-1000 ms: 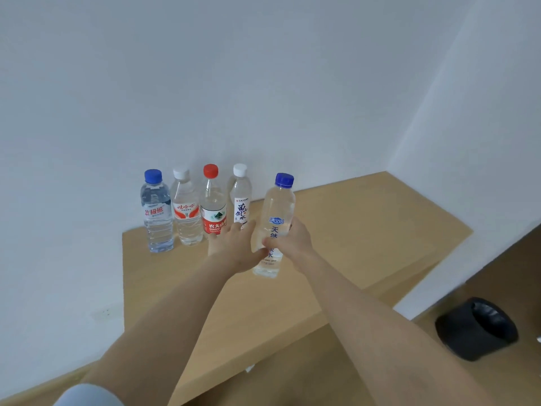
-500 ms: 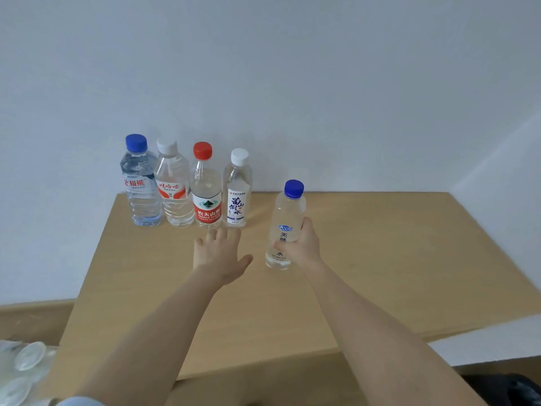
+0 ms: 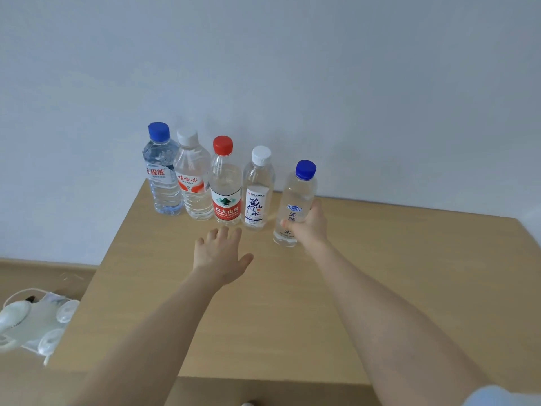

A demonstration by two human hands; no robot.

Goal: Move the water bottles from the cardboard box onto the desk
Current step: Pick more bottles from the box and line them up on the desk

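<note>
Several water bottles stand in a row at the back of the wooden desk (image 3: 292, 303), against the wall: a blue-capped one (image 3: 162, 171), a white-capped one (image 3: 193, 177), a red-capped one (image 3: 225, 186) and a smaller white-capped one (image 3: 257, 191). My right hand (image 3: 310, 227) grips a fifth bottle with a blue cap (image 3: 297, 197) at the right end of the row; its base is at the desk surface, slightly tilted. My left hand (image 3: 221, 254) hovers flat over the desk in front of the row, fingers spread, holding nothing. The cardboard box is out of view.
A white wall rises right behind the bottles. Left of the desk, lower down, lie clear plastic items with round shapes (image 3: 35, 320). The desk stretches bare to the right and toward me.
My right hand carried the blue-capped bottle farther back toward the row's right end. My left hand let go of it a second ago and stays open. The camera view shifted.
</note>
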